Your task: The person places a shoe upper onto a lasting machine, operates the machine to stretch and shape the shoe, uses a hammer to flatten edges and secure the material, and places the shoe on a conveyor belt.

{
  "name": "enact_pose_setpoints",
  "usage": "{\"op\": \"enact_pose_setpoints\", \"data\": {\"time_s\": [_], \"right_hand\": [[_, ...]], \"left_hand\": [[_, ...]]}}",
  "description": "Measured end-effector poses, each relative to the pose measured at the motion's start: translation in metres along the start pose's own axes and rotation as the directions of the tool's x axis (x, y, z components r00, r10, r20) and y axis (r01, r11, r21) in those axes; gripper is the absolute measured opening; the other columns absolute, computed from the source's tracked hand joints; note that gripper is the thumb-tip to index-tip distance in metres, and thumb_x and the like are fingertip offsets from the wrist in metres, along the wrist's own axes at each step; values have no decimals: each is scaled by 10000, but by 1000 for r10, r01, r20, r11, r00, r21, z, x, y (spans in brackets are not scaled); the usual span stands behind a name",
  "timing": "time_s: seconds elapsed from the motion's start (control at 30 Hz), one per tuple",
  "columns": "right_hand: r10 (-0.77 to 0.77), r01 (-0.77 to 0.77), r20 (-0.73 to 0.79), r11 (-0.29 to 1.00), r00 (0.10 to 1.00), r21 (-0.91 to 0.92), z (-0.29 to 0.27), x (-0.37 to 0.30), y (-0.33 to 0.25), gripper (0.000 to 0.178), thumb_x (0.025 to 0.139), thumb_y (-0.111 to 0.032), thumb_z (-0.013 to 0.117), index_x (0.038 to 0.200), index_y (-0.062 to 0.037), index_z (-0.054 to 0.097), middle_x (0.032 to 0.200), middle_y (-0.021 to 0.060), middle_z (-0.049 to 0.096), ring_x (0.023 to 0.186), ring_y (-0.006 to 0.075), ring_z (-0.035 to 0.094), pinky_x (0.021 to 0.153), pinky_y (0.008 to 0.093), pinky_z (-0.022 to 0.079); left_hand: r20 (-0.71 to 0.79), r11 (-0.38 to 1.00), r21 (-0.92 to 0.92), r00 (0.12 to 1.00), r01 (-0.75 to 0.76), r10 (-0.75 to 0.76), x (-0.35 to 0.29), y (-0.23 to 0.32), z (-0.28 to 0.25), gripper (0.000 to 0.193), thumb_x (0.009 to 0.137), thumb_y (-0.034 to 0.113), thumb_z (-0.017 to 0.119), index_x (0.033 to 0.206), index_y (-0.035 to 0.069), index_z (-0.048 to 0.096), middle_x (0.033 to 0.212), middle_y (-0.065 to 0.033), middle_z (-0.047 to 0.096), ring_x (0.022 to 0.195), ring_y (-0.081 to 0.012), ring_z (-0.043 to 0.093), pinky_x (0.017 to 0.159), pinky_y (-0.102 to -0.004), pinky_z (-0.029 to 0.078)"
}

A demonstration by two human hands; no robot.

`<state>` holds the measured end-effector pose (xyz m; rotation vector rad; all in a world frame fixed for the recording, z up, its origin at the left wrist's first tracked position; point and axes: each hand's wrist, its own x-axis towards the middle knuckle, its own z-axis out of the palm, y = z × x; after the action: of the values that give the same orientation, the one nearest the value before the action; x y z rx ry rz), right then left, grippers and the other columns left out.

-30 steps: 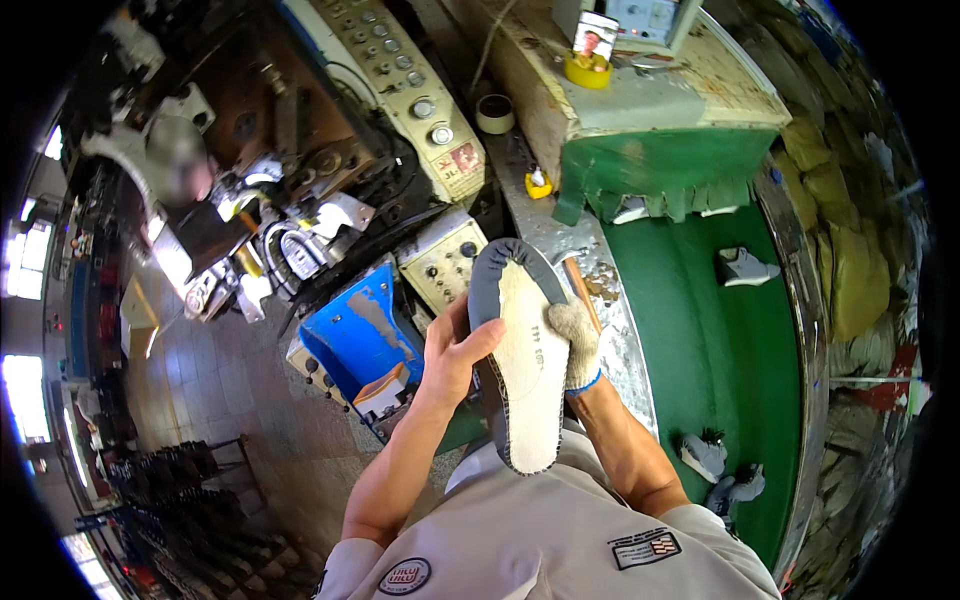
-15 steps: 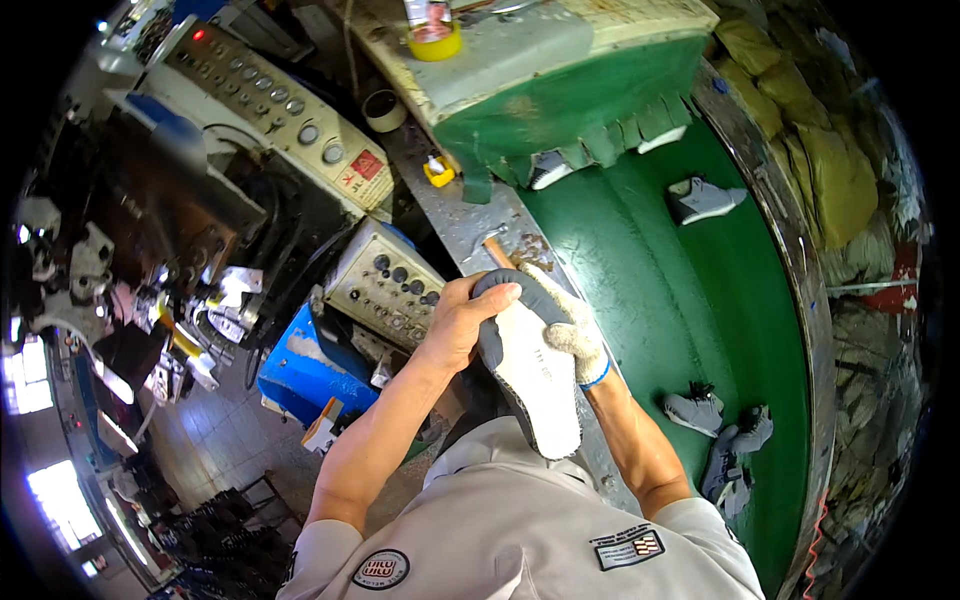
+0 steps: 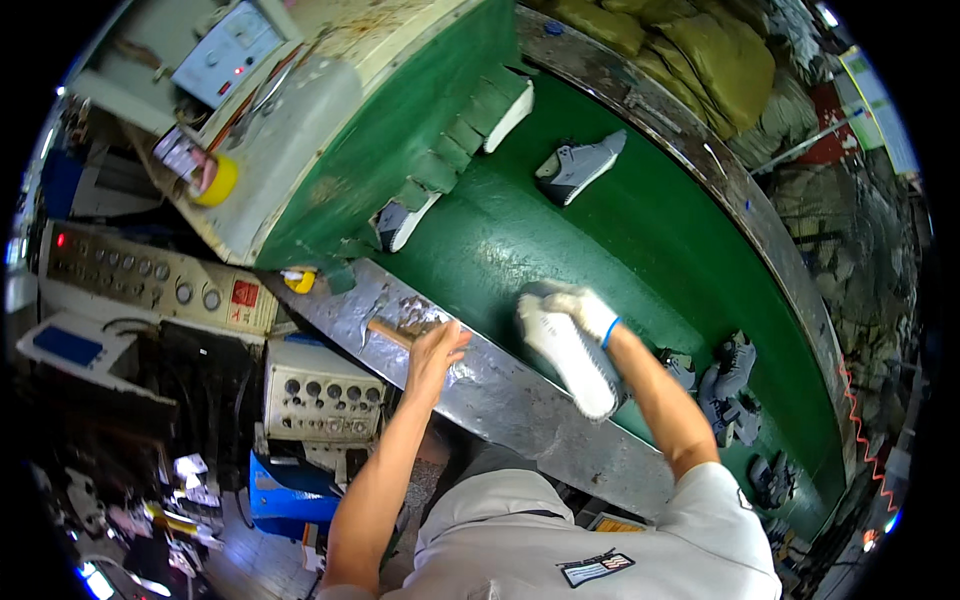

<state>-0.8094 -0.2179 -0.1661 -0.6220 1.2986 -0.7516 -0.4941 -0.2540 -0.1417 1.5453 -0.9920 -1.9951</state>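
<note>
A grey shoe [image 3: 566, 352] with its white underside turned up is gripped in my right hand [image 3: 583, 310]. That hand wears a pale knit glove with a blue cuff, and holds the shoe by its dark grey end over the green conveyor belt [image 3: 500, 255]. My left hand [image 3: 436, 352] is bare and off the shoe, its fingers loosely apart above the metal ledge [image 3: 520, 405]. Right beside it lies a hammer [image 3: 392, 333] with a wooden handle; the handle's end is hidden by my hand, so contact is unclear.
Another grey shoe [image 3: 582, 166] stands farther along the belt, and several more lie at the right. Two shoes poke out under the green flap curtain [image 3: 430, 175]. A control box [image 3: 322, 392] and a blue bin [image 3: 290, 497] stand left. A yellow tape roll [image 3: 216, 182] sits on the housing.
My left hand has let go of the shoe and moved left to the hammer. My right hand has carried the shoe out over the belt. The view has turned rightward.
</note>
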Motion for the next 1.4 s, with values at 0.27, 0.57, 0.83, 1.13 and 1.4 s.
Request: {"op": "enact_pose_setpoints", "data": {"time_s": [0.27,0.57,0.83,1.13,1.4], "right_hand": [[-52,-473,-628,610,777,-636,-145,139,10,1058,763,-711,755,1430,70,504,1389,301,603,1306,407,589,1101,434,462],[-79,390,-866,910,493,139,-233,284,4,536,778,-129,891,1231,49,666,1146,156,734,958,254,712,869,382,562],[-298,294,-129,618,946,729,-23,126,43,510,898,-152,750,1365,-13,600,1299,127,690,1181,281,661,1100,455,494],[-59,-337,510,685,858,646,360,-19,31,391,1062,-305,499,1334,-42,599,1167,140,693,985,258,691,902,395,584],[38,-185,695,973,718,137,565,-88,-3,615,998,-274,675,1500,23,479,1334,100,645,1145,162,638,983,319,523]], "left_hand": [[-114,970,163,980,180,-163,-46,-73,-51,453,1024,326,655,1251,-66,676,1138,-151,742,1066,-226,718,898,-347,565],[-236,945,-8,918,327,-320,-103,-94,-83,394,1032,261,634,1217,-84,674,1057,-202,760,974,-276,755,856,-353,593],[-349,996,-45,933,78,-89,-146,-58,-115,387,1026,239,642,1253,-74,670,1070,-187,763,957,-240,751,840,-349,600],[-403,867,-292,874,-403,270,-224,23,-233,524,1051,313,613,1423,-48,543,1279,-137,672,1094,-217,685,906,-366,566],[-820,725,-363,570,-586,50,-368,-66,-354,231,947,137,739,1076,-54,737,899,-103,752,717,-186,721,689,-331,627]]}}
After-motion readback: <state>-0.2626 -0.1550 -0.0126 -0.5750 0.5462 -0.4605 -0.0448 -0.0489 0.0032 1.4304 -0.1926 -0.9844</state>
